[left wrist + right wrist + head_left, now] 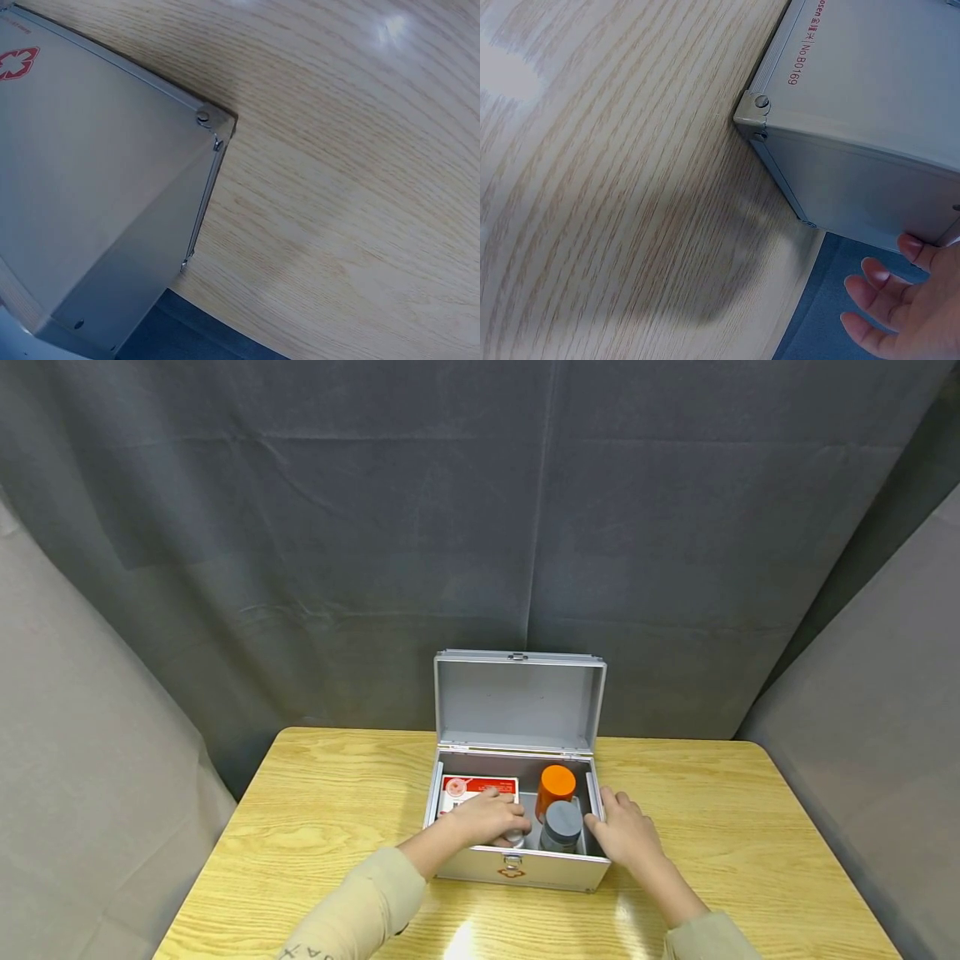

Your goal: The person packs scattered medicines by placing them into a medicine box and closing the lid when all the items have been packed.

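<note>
A silver metal first-aid case (pixel 525 870) stands on the table with its lid (pixel 517 702) raised. My left hand (pixel 483 820) reaches inside it, thumb and fingers around a small white round container (pixel 515 837), mostly hidden beneath them. Beside that hand lies a red-and-white box (pixel 480 785), partly covered by it. An orange-capped bottle (pixel 556 785) and a grey-lidded jar (pixel 562 823) stand in the right part of the case. At the right rim, my right hand (pixel 626 828) touches the case; in the right wrist view its fingers (pixel 881 285) are loosely bent and spread.
The case sits mid-table on a wooden tabletop (pixel 322 810). Dark grey cloth (pixel 375 568) hangs behind the table's back edge. Pale panels (pixel 82 735) flank the table on both sides.
</note>
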Motion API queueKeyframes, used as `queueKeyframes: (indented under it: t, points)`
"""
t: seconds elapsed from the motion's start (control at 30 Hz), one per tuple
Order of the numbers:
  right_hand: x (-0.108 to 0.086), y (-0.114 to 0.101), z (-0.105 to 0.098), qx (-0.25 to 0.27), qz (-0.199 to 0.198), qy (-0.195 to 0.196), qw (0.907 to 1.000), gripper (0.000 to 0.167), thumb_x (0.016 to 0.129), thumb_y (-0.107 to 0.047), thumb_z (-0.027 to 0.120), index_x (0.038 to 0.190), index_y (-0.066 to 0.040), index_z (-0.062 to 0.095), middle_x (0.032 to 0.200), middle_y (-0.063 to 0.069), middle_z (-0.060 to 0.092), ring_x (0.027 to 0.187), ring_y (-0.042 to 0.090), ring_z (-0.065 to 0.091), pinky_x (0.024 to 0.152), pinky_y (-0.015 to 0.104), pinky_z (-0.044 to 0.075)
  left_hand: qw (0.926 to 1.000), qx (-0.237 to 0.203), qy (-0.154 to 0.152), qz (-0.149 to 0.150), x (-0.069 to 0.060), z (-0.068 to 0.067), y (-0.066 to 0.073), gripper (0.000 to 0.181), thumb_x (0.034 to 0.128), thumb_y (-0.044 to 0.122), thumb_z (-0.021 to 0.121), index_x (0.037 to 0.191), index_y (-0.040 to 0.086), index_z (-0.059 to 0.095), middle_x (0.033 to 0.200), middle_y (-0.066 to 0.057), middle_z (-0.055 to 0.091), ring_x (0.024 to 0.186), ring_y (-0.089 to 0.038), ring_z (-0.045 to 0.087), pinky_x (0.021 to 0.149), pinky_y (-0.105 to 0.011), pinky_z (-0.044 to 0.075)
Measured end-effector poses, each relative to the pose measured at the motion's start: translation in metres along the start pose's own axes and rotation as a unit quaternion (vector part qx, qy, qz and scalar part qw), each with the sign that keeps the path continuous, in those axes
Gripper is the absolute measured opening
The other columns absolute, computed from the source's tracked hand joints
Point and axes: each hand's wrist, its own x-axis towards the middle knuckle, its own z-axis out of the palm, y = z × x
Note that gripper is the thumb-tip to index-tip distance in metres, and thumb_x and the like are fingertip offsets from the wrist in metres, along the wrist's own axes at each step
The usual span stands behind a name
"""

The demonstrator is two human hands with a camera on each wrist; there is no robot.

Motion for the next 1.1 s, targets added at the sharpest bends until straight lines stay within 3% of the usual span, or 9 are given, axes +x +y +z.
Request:
queueKeyframes:
  t: [0.5,0.8,0.97,1.1]
  points:
    - [-0.0005,-0.0006,0.0008,0.004,0.002,-0.001,1.0000,0.061,0.088,-0.033,0.047,0.133,0.005,0.037,0.124,0.032,0.043,0.110,0.048,0.045,0.085,0.064,0.036,0.9997,-0.021,-0.002,-0.013,0.0007,0.0036,0.0016,0.018,0.0811,0.031,0.065,0.099,0.031,0.062,0.093,0.013,0.058,0.094,-0.006,0.051,0.076,-0.023,0.039]
    - [-0.0001,-0.0002,0.0008,0.005,0.005,-0.004,1.0000,0.060,0.087,-0.031,0.048,0.134,0.005,0.036,0.125,0.033,0.042,0.110,0.048,0.044,0.085,0.064,0.036,0.9993,-0.026,-0.011,-0.022,0.0005,0.0042,0.0000,0.022,0.0803,0.034,0.066,0.102,0.032,0.062,0.094,0.013,0.058,0.097,-0.007,0.052,0.080,-0.027,0.041]
    - [-0.0006,-0.0005,0.0007,0.002,0.000,0.005,1.0000,0.058,0.087,-0.031,0.049,0.132,0.005,0.039,0.121,0.032,0.045,0.107,0.047,0.046,0.082,0.063,0.037,0.9975,-0.059,-0.012,-0.036,-0.0023,0.0016,-0.0011,0.030,0.0792,0.038,0.066,0.108,0.032,0.062,0.097,0.013,0.058,0.098,-0.007,0.053,0.083,-0.026,0.041]
    - [-0.0014,-0.0011,0.0004,-0.001,-0.004,0.011,0.9999,0.057,0.087,-0.031,0.050,0.131,0.004,0.040,0.118,0.030,0.047,0.105,0.046,0.048,0.080,0.062,0.039,0.9922,-0.113,-0.002,-0.052,-0.0061,-0.0004,-0.0039,0.034,0.0789,0.040,0.067,0.111,0.029,0.062,0.100,0.012,0.059,0.095,-0.006,0.053,0.081,-0.022,0.040]
